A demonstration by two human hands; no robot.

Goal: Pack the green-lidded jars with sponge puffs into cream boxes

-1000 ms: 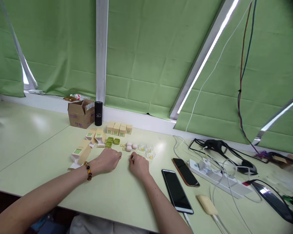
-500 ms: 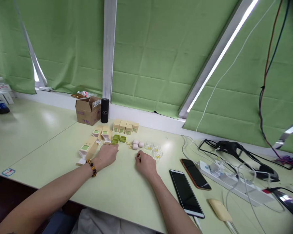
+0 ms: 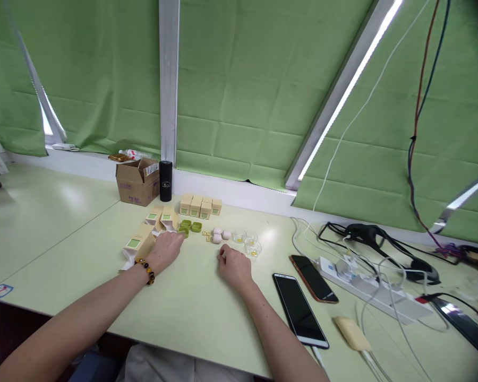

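Three small olive-green, square-rimmed cups (image 3: pixel 196 227) sit just beyond the fingers of the left hand (image 3: pixel 167 253); the nearest meets the hand's outline, and whether they touch cannot be told. That hand is turned knuckles up, its fingertips hidden, so I cannot tell whether it grips anything. Close against its outer side and beyond it stand three cream card cartons with green labels and open white flaps (image 3: pixel 139 241). The right hand (image 3: pixel 235 264) rests with fingers curled inward; whether something is inside cannot be told. Just beyond its fingers lie rounded pale-pink pieces (image 3: pixel 217 238), with tiny yellow pieces (image 3: pixel 206 234) to their left. Clear plastic containers with yellow spots inside (image 3: pixel 254 249) stand just past its knuckles. Farther out, beyond the cups, is a row of closed cream card boxes (image 3: pixel 195 206); well beyond the left hand stand a brown cardboard box (image 3: pixel 137 185) and a black cylinder (image 3: pixel 165 181). Right of the right hand lies a white-framed phone (image 3: pixel 300 310).
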